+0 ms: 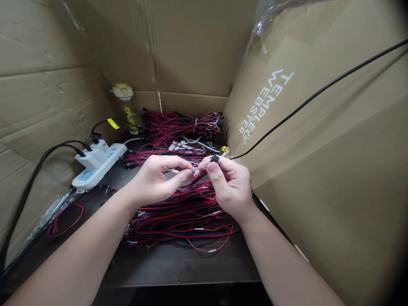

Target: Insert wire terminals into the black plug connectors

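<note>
Black connector (214,159) at right hand's (232,183) 11 o'clock, gripped thumb-to-finger; left hand (161,177) pinched closed, contents too small to tell. Wire pile (178,216) towards 7 o'clock. Connector likely light, stiff, easily slipped; best held by its sides

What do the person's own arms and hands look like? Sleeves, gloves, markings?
Left hand and right hand: both bare, no gloves. Left forearm and right forearm: uncovered, no sleeve in frame, widening toward the elbow. No watch or bracelet on either wrist; no ring shows. No markings I can make out.
</note>
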`<state>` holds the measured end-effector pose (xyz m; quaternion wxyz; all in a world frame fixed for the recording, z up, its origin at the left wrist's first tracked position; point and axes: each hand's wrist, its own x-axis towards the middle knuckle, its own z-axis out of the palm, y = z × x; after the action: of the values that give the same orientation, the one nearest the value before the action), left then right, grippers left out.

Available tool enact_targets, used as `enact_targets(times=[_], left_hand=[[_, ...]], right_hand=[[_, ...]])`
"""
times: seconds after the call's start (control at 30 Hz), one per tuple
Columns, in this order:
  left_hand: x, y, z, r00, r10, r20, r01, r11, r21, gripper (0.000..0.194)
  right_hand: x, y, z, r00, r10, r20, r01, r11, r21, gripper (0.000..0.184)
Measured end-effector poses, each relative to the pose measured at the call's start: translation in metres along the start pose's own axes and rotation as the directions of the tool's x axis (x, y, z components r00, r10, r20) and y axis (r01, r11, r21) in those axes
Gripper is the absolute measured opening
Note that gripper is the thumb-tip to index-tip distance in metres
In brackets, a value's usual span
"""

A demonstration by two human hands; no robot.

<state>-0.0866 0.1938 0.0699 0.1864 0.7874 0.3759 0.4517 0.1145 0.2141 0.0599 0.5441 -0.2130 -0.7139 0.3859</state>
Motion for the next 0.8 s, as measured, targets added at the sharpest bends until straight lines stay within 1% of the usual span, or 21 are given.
enact_targets(times=[0.03, 0.07, 0.1, 0.17, 0.23, 0.27, 0.33, 0.43, 0.5, 0.57, 0.7, 0.8], left_hand=[[-0.001, 0.004, -0.003, 0.997, -0.081, 0.005, 0.081, 0.989, -0.122, 0.013], [-0.001, 0.007, -0.007, 0.991, -0.132, 0.025, 0.135, 0.962, -0.236, 0.014], [-0.001, 0.009, -0.012, 0.987, -0.158, 0.039, 0.162, 0.925, -0.344, 0.015], [-0.002, 0.01, -0.02, 0.982, -0.163, 0.091, 0.187, 0.841, -0.507, 0.02], [-0.002, 0.01, -0.026, 0.973, -0.161, 0.166, 0.228, 0.78, -0.583, 0.027], [-0.002, 0.009, -0.028, 0.965, -0.165, 0.202, 0.254, 0.768, -0.588, 0.03], [-0.002, 0.007, -0.031, 0.953, -0.189, 0.236, 0.292, 0.782, -0.551, 0.032], [-0.002, 0.004, -0.034, 0.942, -0.239, 0.236, 0.322, 0.845, -0.427, 0.031], [-0.001, 0.004, -0.034, 0.929, -0.247, 0.277, 0.336, 0.876, -0.346, 0.03], [0.0, 0.006, -0.033, 0.918, -0.238, 0.316, 0.336, 0.891, -0.305, 0.026], [0.002, 0.01, -0.029, 0.927, -0.231, 0.297, 0.32, 0.899, -0.3, 0.015], [0.001, 0.014, -0.027, 0.938, -0.225, 0.265, 0.305, 0.898, -0.317, 0.013]], right_hand=[[-0.001, -0.003, 0.0, 1.0, -0.006, 0.019, 0.006, 1.0, 0.023, 0.031], [-0.002, -0.005, 0.001, 0.999, -0.011, 0.037, 0.009, 0.999, 0.047, 0.031], [-0.003, -0.007, 0.001, 0.998, -0.012, 0.056, 0.008, 0.997, 0.071, 0.031], [-0.004, -0.009, 0.002, 0.993, -0.008, 0.118, -0.009, 0.99, 0.142, 0.032], [-0.005, -0.011, 0.002, 0.979, 0.004, 0.203, -0.047, 0.977, 0.208, 0.033], [-0.005, -0.011, 0.001, 0.971, 0.012, 0.241, -0.067, 0.973, 0.22, 0.033], [-0.006, -0.012, 0.001, 0.961, 0.028, 0.274, -0.089, 0.973, 0.214, 0.032], [-0.008, -0.013, -0.001, 0.967, 0.049, 0.251, -0.1, 0.976, 0.195, 0.032], [-0.008, -0.013, -0.001, 0.97, 0.058, 0.234, -0.107, 0.974, 0.201, 0.032], [-0.008, -0.013, -0.002, 0.972, 0.059, 0.229, -0.107, 0.974, 0.2, 0.032], [-0.008, -0.011, -0.003, 0.975, 0.049, 0.219, -0.087, 0.982, 0.169, 0.031], [-0.008, -0.008, -0.003, 0.976, 0.05, 0.211, -0.091, 0.978, 0.19, 0.031]])
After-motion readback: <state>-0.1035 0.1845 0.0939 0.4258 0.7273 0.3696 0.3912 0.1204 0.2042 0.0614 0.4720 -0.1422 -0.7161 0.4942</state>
